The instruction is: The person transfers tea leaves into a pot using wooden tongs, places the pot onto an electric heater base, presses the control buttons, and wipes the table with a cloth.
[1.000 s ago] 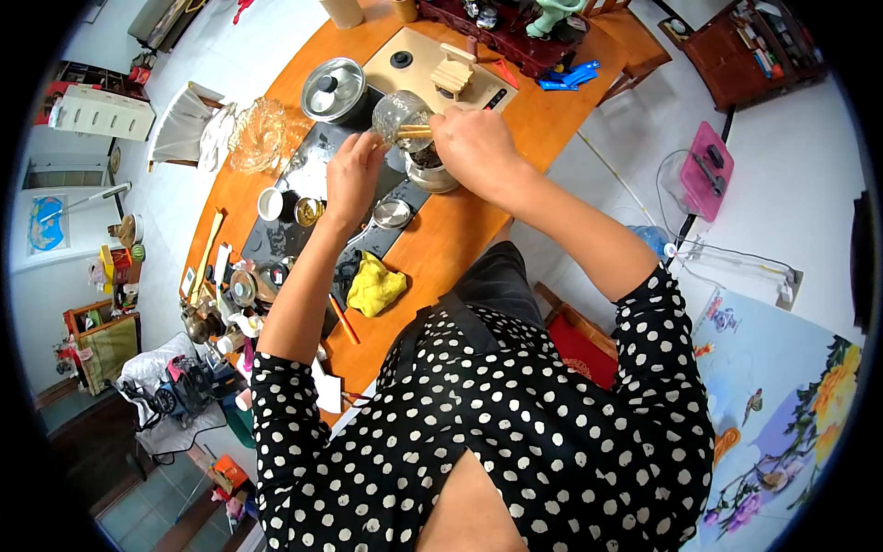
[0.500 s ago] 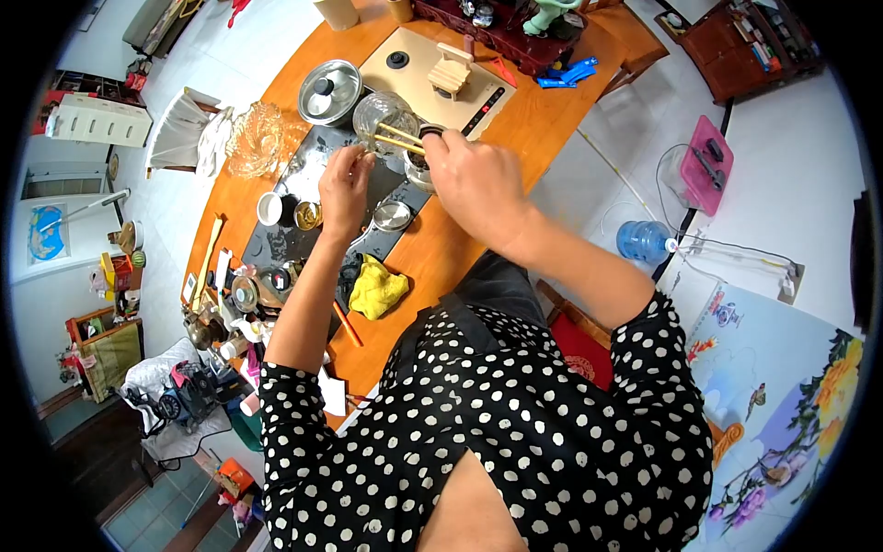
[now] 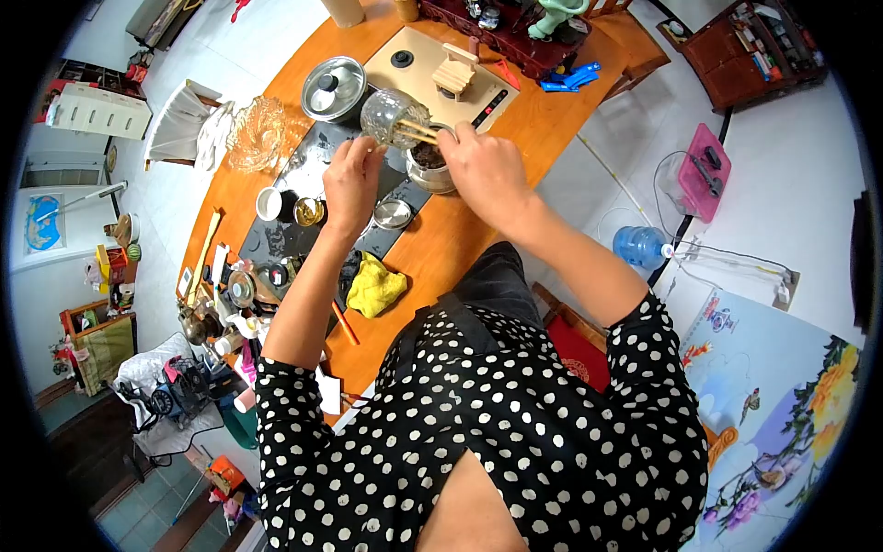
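My left hand (image 3: 349, 189) is closed at the edge of a clear glass pitcher (image 3: 382, 115), which is tilted on its side; the exact grip is partly hidden. Wooden chopsticks (image 3: 416, 129) are pinched in my right hand (image 3: 487, 175), their tips at the pitcher's mouth. Just beneath stands a glass pot (image 3: 432, 175) with a metal rim and dark contents. A round metal lid (image 3: 393, 214) lies on the black tray (image 3: 299, 175), near a white cup (image 3: 269, 203) and a cup of amber liquid (image 3: 308, 212).
A lidded steel pot (image 3: 334, 89) stands beside a gold cooktop (image 3: 395, 46) bearing a small wooden chair. Left are an amber glass bowl (image 3: 260, 136) and assorted small teaware. Nearer me lie a yellow cloth (image 3: 376, 286) and an orange pen (image 3: 345, 320). Blue packets (image 3: 572, 77) lie at the far right.
The pitcher and my left hand shifted left, then back right. The chopsticks swung away from the pitcher's inside and are now at its mouth, above the glass pot. Both hands stay closed.
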Demonstrator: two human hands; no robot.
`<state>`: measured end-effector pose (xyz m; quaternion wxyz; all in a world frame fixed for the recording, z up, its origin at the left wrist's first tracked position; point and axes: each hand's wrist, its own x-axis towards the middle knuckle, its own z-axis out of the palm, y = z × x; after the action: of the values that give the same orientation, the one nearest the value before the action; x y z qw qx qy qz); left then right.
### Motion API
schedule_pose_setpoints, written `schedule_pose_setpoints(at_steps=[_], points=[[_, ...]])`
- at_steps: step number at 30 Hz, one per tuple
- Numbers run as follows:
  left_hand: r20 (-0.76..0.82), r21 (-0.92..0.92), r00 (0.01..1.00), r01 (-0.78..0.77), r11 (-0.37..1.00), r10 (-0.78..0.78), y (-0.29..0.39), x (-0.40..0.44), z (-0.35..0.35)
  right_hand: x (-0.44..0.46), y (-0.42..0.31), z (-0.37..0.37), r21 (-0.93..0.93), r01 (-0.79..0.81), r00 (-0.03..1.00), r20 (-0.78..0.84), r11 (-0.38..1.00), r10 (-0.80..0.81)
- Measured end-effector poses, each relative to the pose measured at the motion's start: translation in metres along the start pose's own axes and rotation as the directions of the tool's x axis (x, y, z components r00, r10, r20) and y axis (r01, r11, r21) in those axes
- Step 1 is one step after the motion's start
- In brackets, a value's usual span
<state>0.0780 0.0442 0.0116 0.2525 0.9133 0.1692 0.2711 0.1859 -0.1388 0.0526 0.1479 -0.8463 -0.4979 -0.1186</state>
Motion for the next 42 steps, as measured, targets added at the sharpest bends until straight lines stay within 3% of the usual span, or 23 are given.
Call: schedule_pose_setpoints(at_steps=[6, 8, 12, 15, 17, 21, 24, 30, 36, 42], points=[[0.052, 0.072, 0.998, -0.029, 0.997, 0.025, 0.015, 0.008, -0.006, 0.022, -0.001, -0.001, -0.099, 0.008, 0.996, -0.083, 0.995, -0.017], [0.09, 0.124, 0.996, 0.016, 0.992, -0.027, 0.018, 0.013, -0.009, 0.023, 0.001, 0.0, -0.118, 0.029, 1.0, -0.007, 0.993, -0.03], [0.058, 0.128, 0.998, -0.041, 0.991, 0.034, 0.013, 0.014, -0.008, 0.023, 0.0, -0.001, -0.1, 0.042, 0.995, 0.091, 0.994, -0.032], [0.08, 0.167, 0.997, -0.032, 0.985, 0.019, 0.013, 0.015, -0.009, 0.027, 0.002, -0.005, -0.083, -0.024, 0.999, -0.049, 0.996, 0.02], [0.106, 0.205, 0.994, -0.015, 0.979, -0.007, 0.015, 0.016, -0.012, 0.023, 0.005, -0.001, -0.075, -0.001, 1.0, 0.005, 0.997, 0.001], [0.071, 0.137, 0.995, -0.081, 0.987, 0.071, 0.011, 0.013, -0.008, 0.017, 0.008, -0.003, -0.036, 0.029, 0.999, 0.022, 0.999, -0.028], [0.051, 0.131, 0.995, -0.091, 0.987, 0.085, 0.006, 0.011, -0.005, 0.015, 0.006, -0.009, -0.035, -0.025, 0.998, -0.059, 0.999, 0.023], [0.052, 0.143, 0.992, -0.119, 0.982, 0.113, 0.009, 0.01, -0.007, 0.002, -0.002, -0.005, 0.018, -0.043, 0.994, 0.097, 0.999, 0.041], [0.057, 0.081, 0.986, -0.158, 0.984, 0.154, 0.009, 0.008, -0.008, 0.013, 0.005, -0.007, 0.077, 0.044, 0.998, -0.041, 0.996, -0.04], [0.088, 0.128, 0.983, -0.171, 0.977, 0.16, 0.006, 0.006, -0.01, 0.017, 0.013, -0.013, -0.019, 0.07, 0.997, -0.028, 0.997, -0.07]])
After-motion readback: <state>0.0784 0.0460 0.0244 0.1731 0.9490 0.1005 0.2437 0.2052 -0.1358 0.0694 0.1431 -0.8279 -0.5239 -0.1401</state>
